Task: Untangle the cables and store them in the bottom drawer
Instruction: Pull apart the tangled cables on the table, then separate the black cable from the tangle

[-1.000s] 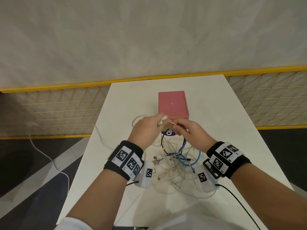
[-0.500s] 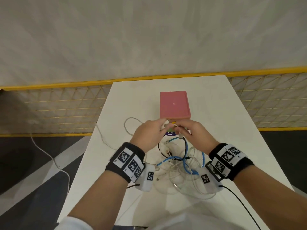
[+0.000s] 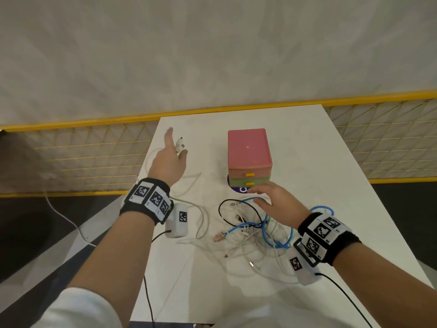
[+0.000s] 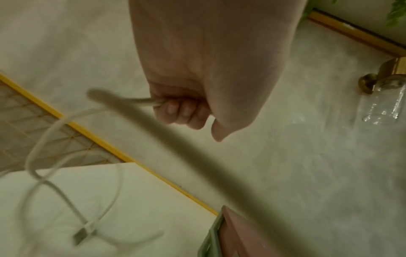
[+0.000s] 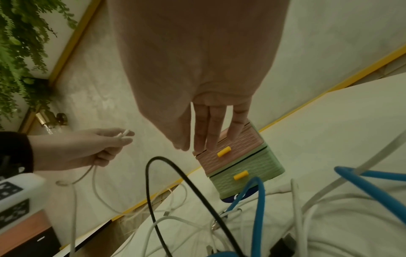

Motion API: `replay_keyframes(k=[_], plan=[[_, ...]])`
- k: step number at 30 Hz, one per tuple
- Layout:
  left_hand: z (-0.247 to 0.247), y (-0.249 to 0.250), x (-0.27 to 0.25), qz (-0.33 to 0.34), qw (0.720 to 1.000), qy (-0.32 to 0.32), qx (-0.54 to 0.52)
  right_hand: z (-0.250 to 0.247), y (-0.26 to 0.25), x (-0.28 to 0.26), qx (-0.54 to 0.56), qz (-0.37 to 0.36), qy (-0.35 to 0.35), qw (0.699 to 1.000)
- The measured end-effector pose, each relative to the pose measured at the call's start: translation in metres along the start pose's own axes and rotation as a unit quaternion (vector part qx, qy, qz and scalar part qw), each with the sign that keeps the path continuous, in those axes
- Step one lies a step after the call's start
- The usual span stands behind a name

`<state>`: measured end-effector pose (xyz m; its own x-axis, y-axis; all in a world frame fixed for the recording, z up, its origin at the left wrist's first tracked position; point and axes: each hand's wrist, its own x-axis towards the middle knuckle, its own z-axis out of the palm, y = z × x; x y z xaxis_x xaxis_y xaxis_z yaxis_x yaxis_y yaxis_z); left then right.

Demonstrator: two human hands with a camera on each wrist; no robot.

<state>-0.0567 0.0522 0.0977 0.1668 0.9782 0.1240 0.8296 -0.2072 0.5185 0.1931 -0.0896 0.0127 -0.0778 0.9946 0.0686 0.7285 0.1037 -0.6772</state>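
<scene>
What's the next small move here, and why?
Probably the right hand pulls open the green bottom drawer. It looks shut, the straight fingers hover just in front of its yellow handle, and the left hand already holds the freed white cable in its grip.

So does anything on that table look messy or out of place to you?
Yes: the cables lie in a knotted heap, white, blue and black loops crossing each other, just in front of the drawer box. The left hand grips one white cable lifted away. Both drawers look closed. Nothing appears broken.
</scene>
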Motion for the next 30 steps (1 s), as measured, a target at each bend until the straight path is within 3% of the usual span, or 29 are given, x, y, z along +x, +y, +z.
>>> replay_keyframes(k=[4, 6, 9, 13, 17, 19, 23, 27, 28, 30], plan=[[0.020, -0.003, -0.013, 0.020, 0.999, -0.023, -0.031, 0.004, -0.013, 0.002, 0.032, -0.040, 0.058, 0.997], [0.027, -0.002, -0.019, 0.026, 0.999, -0.029, -0.038, 0.005, -0.029, 0.001, 0.083, -0.083, 0.054, 0.992], [0.035, -0.005, -0.027, 0.014, 0.998, -0.045, -0.053, 0.017, -0.052, 0.000, 0.106, -0.133, -0.068, 0.983], [0.042, -0.009, -0.037, -0.010, 0.996, -0.056, -0.064, 0.053, -0.064, 0.009, 0.001, -0.158, -0.195, 0.968], [0.047, -0.013, -0.049, -0.014, 0.994, -0.065, -0.085, 0.081, -0.064, 0.026, -0.169, -0.109, -0.199, 0.959], [0.048, -0.017, -0.055, -0.001, 0.993, -0.063, -0.103, 0.085, -0.062, 0.029, -0.192, -0.065, -0.174, 0.964], [0.045, -0.027, -0.067, 0.029, 0.991, -0.045, -0.119, 0.084, -0.054, 0.026, -0.160, -0.007, -0.132, 0.978], [0.046, -0.034, -0.073, 0.009, 0.990, -0.055, -0.132, 0.075, -0.037, 0.023, -0.056, 0.049, -0.058, 0.996], [0.047, -0.034, -0.074, 0.001, 0.990, -0.060, -0.130, 0.072, -0.031, 0.023, -0.046, 0.070, -0.055, 0.995], [0.051, -0.032, -0.076, -0.009, 0.990, -0.070, -0.121, 0.069, -0.019, 0.022, -0.085, 0.087, -0.116, 0.986]])
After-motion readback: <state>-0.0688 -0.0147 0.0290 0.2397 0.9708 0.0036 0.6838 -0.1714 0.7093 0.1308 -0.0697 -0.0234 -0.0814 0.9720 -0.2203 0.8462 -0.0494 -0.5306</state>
